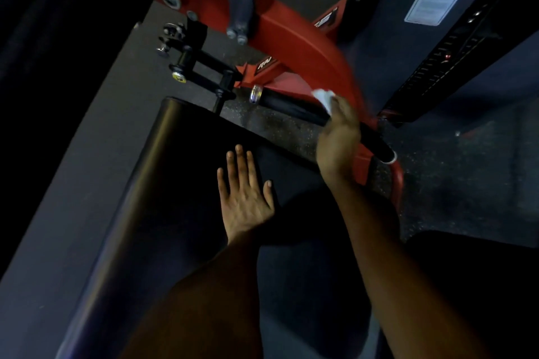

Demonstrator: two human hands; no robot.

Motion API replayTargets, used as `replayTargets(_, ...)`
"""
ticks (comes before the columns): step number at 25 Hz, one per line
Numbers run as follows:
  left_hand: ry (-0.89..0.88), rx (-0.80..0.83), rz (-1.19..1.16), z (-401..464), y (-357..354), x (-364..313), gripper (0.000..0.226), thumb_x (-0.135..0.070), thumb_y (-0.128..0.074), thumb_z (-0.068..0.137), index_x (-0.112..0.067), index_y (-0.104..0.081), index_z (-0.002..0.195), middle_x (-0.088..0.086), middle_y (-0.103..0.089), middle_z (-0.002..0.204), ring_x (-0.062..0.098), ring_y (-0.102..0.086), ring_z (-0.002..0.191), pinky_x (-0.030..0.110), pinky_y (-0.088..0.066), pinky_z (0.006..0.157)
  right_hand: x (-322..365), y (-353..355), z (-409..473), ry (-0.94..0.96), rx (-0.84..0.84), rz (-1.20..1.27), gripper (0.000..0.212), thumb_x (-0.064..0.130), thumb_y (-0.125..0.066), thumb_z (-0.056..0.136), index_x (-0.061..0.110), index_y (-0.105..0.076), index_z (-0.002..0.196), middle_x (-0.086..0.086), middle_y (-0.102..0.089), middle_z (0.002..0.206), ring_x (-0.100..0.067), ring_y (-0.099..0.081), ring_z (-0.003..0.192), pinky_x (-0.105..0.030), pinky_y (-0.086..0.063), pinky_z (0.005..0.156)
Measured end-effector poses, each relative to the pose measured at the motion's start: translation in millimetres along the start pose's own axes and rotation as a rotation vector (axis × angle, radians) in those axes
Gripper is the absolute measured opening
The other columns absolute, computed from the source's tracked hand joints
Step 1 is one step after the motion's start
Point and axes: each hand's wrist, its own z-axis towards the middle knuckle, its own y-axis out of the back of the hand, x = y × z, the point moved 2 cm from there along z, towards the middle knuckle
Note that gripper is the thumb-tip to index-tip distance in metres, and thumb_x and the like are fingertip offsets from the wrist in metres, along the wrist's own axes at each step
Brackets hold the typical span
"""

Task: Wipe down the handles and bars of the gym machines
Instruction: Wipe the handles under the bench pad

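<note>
**Handle under the cloth, left hand braced on the pad**

Handle [294,109], a black grip with a silver collar at its 10 o'clock end, runs from the frame's centre toward 4 o'clock, jutting off the red frame [297,46]. The right hand [338,137] is over its middle, fingers curled down around the grip, with a white cloth [324,97] bunched under the fingertips and poking out at 12 o'clock of the hand. The left hand [243,189], at 7 o'clock of the right one, lies flat with fingers spread on the black pad [163,160], holding nothing and apparently taking some body weight.

Risks, as I judge them: the cloth is a small wad, so much of the grip's underside may be skipped unless the hand twists round the bar. The stretch toward the collar and the far end cap look unwiped or at least uncovered now. The wad could also slip out of the fingers on a fast stroke. Motion blur near the hand hides the exact pinch.
</note>
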Motion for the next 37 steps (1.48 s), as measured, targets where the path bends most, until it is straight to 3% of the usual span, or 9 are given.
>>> replayTargets(4,0.010,-0.004,0.008,0,1,0,0.068,-0.042,-0.029,0.093,-0.003,-0.030,0.148,0.014,-0.021,0.158,0.026,-0.013,0.146,0.045,-0.011,0.117,25,-50,10,0.398,0.303,-0.075,0.056,-0.012,-0.035,0.082,0.006,-0.053,0.131,-0.009,-0.055,0.133,-0.029,-0.045,0.129,-0.038,-0.041,0.105)
replayTargets(10,0.007,-0.013,0.019,-1,-1,1,0.066,-0.041,-0.029,0.094,-0.004,-0.027,0.149,0.014,-0.019,0.158,0.026,-0.012,0.147,0.044,-0.007,0.118,-47,-8,-25,0.149,0.046,-0.131,0.051,-0.002,-0.029,0.080,-0.002,-0.057,0.123,-0.014,-0.056,0.131,-0.033,-0.044,0.129,-0.034,-0.034,0.111)
replayTargets(14,0.009,-0.020,0.026,-1,0,-1,0.066,-0.041,-0.030,0.093,-0.003,-0.030,0.148,0.015,-0.021,0.158,0.027,-0.014,0.146,0.044,-0.007,0.117,11,-47,9,0.693,0.315,-0.177,0.055,-0.004,-0.028,0.081,0.003,-0.057,0.126,-0.010,-0.055,0.134,-0.030,-0.044,0.130,-0.039,-0.034,0.110)
replayTargets(16,0.007,-0.022,0.022,-2,0,1,0.066,-0.041,-0.030,0.093,-0.003,-0.030,0.148,0.015,-0.022,0.158,0.027,-0.015,0.146,0.043,-0.005,0.118,-16,-41,15,0.797,0.399,-0.207,0.062,-0.007,-0.026,0.077,0.005,-0.052,0.132,-0.006,-0.048,0.140,-0.027,-0.038,0.135,-0.036,-0.024,0.115)
replayTargets(22,-0.011,-0.037,0.016,-2,-2,3,0.066,-0.040,-0.031,0.092,-0.003,-0.031,0.146,0.014,-0.023,0.157,0.029,-0.018,0.145,0.043,-0.006,0.117,-53,-12,-22,0.288,0.024,0.037,0.042,-0.007,-0.034,0.086,-0.003,-0.063,0.115,-0.015,-0.059,0.126,-0.032,-0.046,0.127,-0.027,-0.030,0.112)
replayTargets(27,-0.004,-0.022,0.037,-1,-1,3,0.067,-0.040,-0.031,0.091,-0.003,-0.031,0.147,0.014,-0.022,0.157,0.028,-0.017,0.145,0.043,-0.005,0.117,2,-52,14,0.736,0.413,-0.054,0.051,-0.003,-0.027,0.082,0.002,-0.061,0.120,-0.010,-0.052,0.136,-0.031,-0.040,0.133,-0.044,-0.029,0.113)
replayTargets(30,-0.006,-0.012,0.033,-2,-1,2,0.067,-0.040,-0.029,0.092,-0.003,-0.029,0.148,0.014,-0.022,0.158,0.028,-0.015,0.146,0.044,-0.007,0.117,-53,-24,-6,0.481,0.312,0.087,0.048,-0.012,-0.030,0.080,-0.004,-0.063,0.113,-0.015,-0.055,0.132,-0.033,-0.040,0.131,-0.033,-0.022,0.116)
replayTargets(34,-0.018,-0.012,0.027,-3,-1,3,0.066,-0.040,-0.028,0.094,-0.003,-0.029,0.148,0.016,-0.023,0.157,0.029,-0.017,0.145,0.047,-0.011,0.116,-56,2,-29,-0.079,-0.142,0.070,0.042,-0.010,-0.039,0.075,-0.002,-0.067,0.106,-0.017,-0.063,0.116,-0.036,-0.051,0.120,-0.033,-0.035,0.108)
replayTargets(37,-0.003,-0.006,0.038,-2,-2,3,0.066,-0.040,-0.028,0.093,-0.002,-0.030,0.148,0.016,-0.024,0.157,0.029,-0.018,0.145,0.046,-0.010,0.117,18,-29,11,0.153,0.063,0.108,0.042,-0.007,-0.040,0.079,0.001,-0.066,0.111,-0.016,-0.063,0.116,-0.036,-0.053,0.118,-0.045,-0.044,0.100)
